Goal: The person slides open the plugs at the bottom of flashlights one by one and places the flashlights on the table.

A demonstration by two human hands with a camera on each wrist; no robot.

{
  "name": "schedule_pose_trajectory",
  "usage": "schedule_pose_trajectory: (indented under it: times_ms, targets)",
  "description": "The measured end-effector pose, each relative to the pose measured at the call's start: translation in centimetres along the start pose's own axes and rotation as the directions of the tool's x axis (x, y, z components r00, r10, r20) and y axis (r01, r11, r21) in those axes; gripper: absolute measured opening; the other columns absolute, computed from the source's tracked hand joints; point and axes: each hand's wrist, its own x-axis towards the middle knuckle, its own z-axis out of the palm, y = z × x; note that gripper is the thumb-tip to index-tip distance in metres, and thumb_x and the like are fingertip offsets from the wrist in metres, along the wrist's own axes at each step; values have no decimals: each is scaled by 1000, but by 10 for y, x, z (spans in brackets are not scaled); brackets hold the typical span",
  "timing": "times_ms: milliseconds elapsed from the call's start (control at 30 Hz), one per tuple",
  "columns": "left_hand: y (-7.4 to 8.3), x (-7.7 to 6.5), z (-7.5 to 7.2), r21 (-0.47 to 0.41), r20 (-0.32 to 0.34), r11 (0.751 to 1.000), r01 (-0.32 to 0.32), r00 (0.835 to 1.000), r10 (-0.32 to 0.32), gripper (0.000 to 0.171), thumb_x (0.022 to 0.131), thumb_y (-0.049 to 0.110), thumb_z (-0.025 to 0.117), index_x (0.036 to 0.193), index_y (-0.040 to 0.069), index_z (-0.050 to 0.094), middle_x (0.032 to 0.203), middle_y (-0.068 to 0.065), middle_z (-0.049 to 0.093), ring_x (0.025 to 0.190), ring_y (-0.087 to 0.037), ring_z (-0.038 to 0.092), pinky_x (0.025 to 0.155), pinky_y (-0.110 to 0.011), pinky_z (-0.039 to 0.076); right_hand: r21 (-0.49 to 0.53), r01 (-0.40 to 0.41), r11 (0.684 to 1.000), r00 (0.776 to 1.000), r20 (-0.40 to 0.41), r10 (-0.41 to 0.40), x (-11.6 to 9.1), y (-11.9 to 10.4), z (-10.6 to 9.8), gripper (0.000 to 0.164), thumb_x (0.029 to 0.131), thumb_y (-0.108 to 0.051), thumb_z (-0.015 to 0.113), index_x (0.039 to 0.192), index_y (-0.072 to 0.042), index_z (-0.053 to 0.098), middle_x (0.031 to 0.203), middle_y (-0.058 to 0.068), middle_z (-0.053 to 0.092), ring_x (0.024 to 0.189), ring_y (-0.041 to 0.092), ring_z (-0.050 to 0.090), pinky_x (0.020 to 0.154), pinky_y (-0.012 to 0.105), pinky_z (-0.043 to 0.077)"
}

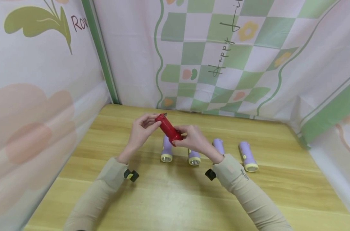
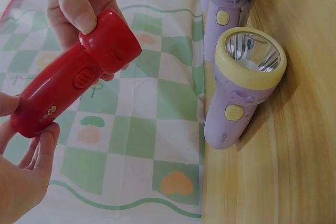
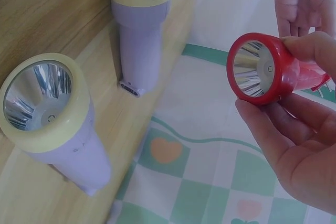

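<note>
A red flashlight [image 1: 167, 128] is held up above the table between both hands, tilted. My left hand [image 1: 140, 131] pinches its tail end between thumb and fingers. Thumb and fingers of my right hand [image 1: 193, 139] grip the wide lamp head. In the left wrist view the red flashlight [image 2: 63, 90] shows a red ribbed switch on its side. The right wrist view looks into its silvery reflector [image 3: 255, 69]. Metal prongs [image 3: 323, 90] stick out at the tail.
Several purple flashlights with cream rims lie in a row on the wooden table [image 1: 163, 199]: one behind the red flashlight [image 1: 166, 150], one near the right hand [image 1: 194, 157], one partly behind the right wrist [image 1: 218, 146], one farther right [image 1: 248, 157]. Patterned curtains [image 1: 221, 57] surround the table.
</note>
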Motion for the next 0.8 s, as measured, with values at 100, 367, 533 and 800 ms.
schedule_pose_trajectory:
  times_ms: [100, 367, 533, 800]
  targets:
    - [-1, 1, 0, 1, 3, 1000, 8, 1000, -8, 26, 89, 3, 71, 113, -7, 66, 124, -24, 66, 95, -1, 67, 92, -19, 56, -1, 4, 1000, 1000, 0, -4, 0, 1, 0, 43, 84, -9, 73, 126, -1, 65, 111, 15, 74, 98, 25, 71, 81, 34, 63]
    - [0, 2, 1, 16, 23, 1000, 14, 1000, -15, 26, 90, 2, 69, 114, -7, 65, 125, -24, 66, 96, -3, 66, 95, -22, 56, 7, -7, 1000, 1000, 4, 7, 0, 3, 1, 43, 84, -9, 74, 126, -2, 66, 111, 15, 74, 99, 25, 72, 80, 33, 63]
    - [0, 2, 1, 35, 34, 999, 12, 999, -13, 26, 91, 2, 68, 115, -7, 65, 125, -24, 66, 97, -3, 66, 96, -22, 55, 2, -14, 1000, 1000, 6, 14, 0, 2, 1, 43, 84, -10, 74, 126, -2, 65, 112, 15, 74, 99, 25, 72, 81, 33, 63]
    - [-1, 3, 1, 53, 60, 998, 27, 998, -30, 27, 92, 3, 68, 118, -5, 65, 125, -23, 66, 101, -8, 66, 102, -29, 54, 4, -20, 1000, 1000, 15, 20, -1, 3, 1, 43, 85, -10, 73, 126, -1, 65, 112, 15, 74, 99, 25, 72, 81, 33, 63]
